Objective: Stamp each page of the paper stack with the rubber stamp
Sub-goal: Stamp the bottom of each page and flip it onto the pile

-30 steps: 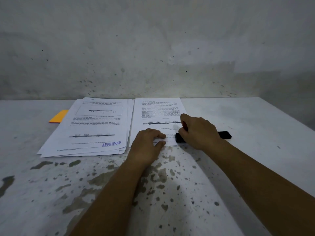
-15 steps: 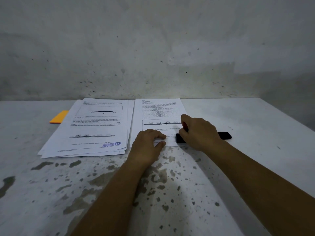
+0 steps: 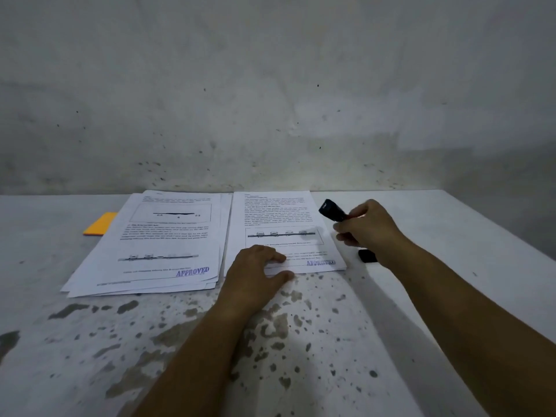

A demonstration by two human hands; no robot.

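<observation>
Two piles of printed pages lie side by side on the table. The left pile [image 3: 168,239] carries a blue APPROVED mark at its lower right. The right stack [image 3: 279,218] also shows a blue APPROVED mark [image 3: 320,262] near its lower right corner. My left hand [image 3: 255,275] rests on the right stack's front edge, fingers bent on the paper. My right hand [image 3: 365,228] holds the black rubber stamp [image 3: 332,210] lifted above the table, just right of the stack.
A small black object [image 3: 367,256], partly hidden by my right wrist, lies on the table right of the stack. An orange pad [image 3: 100,224] sits left of the left pile. The worn white table [image 3: 301,341] meets a stained wall behind.
My right hand has lifted the stamp off the right stack's lower right corner and swung it up and right, uncovering a fresh APPROVED mark. My left hand has stayed on the page.
</observation>
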